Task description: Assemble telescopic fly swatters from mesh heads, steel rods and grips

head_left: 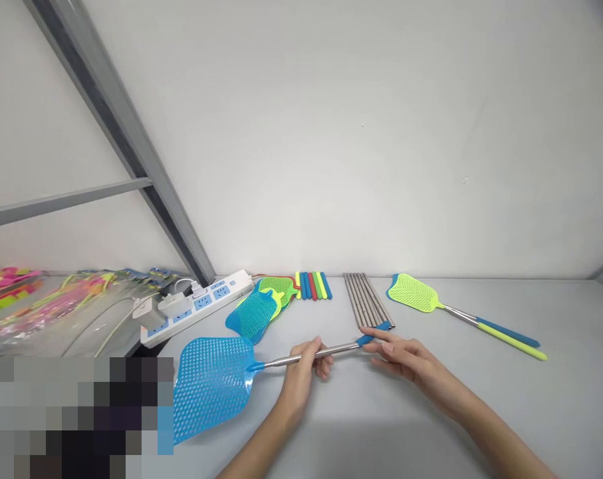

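A blue fly swatter (pixel 214 382) lies across in front of me, its mesh head to the left. My left hand (pixel 304 366) is closed around its metal rod. At the rod's right end is a blue grip (pixel 381 328), and my right hand (pixel 405 356) has its fingers on it, index finger over and thumb below. Just behind that grip, several bare metal rods (pixel 363 296) lie side by side. Loose swatter heads (pixel 254 316) in blue, yellow and green overlap beyond the held head. Coloured grips (pixel 314 286) lie in a row near the wall.
On the right, two fly swatters (pixel 415 294) with yellow and blue grips lie together. A white power strip (pixel 196 306) with plugs and cables stands at the left. Plastic-wrapped colourful items (pixel 66 299) lie farther left, beyond a grey metal frame (pixel 126 143). A wall bounds the table's back.
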The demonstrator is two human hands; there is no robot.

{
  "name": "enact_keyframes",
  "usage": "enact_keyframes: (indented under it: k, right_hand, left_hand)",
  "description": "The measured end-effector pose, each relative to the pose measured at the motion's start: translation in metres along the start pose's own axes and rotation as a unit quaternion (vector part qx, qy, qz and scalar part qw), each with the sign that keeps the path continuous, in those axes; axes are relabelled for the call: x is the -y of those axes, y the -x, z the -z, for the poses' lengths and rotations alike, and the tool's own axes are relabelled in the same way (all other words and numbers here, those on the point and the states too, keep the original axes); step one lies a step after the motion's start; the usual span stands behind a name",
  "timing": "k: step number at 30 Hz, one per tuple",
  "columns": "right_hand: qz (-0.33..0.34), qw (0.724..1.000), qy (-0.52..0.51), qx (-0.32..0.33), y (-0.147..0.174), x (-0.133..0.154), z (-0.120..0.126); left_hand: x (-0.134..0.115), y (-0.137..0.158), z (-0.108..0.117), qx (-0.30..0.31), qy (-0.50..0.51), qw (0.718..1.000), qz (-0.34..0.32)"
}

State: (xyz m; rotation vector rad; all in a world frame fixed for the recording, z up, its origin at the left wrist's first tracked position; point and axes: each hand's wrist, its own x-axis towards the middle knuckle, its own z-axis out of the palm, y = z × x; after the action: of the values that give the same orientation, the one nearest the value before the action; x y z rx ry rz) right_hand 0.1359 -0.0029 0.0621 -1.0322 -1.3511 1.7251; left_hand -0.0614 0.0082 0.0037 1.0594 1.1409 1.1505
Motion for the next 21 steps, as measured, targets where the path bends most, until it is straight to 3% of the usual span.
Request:
enact_keyframes:
  k: [16,18,21]
  right_hand:
    - [0.021,1.0,-0.018,0.009,-0.004,-0.015,0.002]
    - [0.034,0.999,-0.022,-0.028,-0.005,-0.015,0.009]
    - [0.072,0.984,-0.048,-0.157,-0.007,-0.017,0.026]
  left_hand:
    - [0.001,-0.002,0.0,0.019,-0.014,1.0,0.003]
    - [0.001,-0.002,0.002,0.023,-0.001,1.0,0.008]
    - [0.001,-0.003,0.002,0.031,0.016,0.999,0.013]
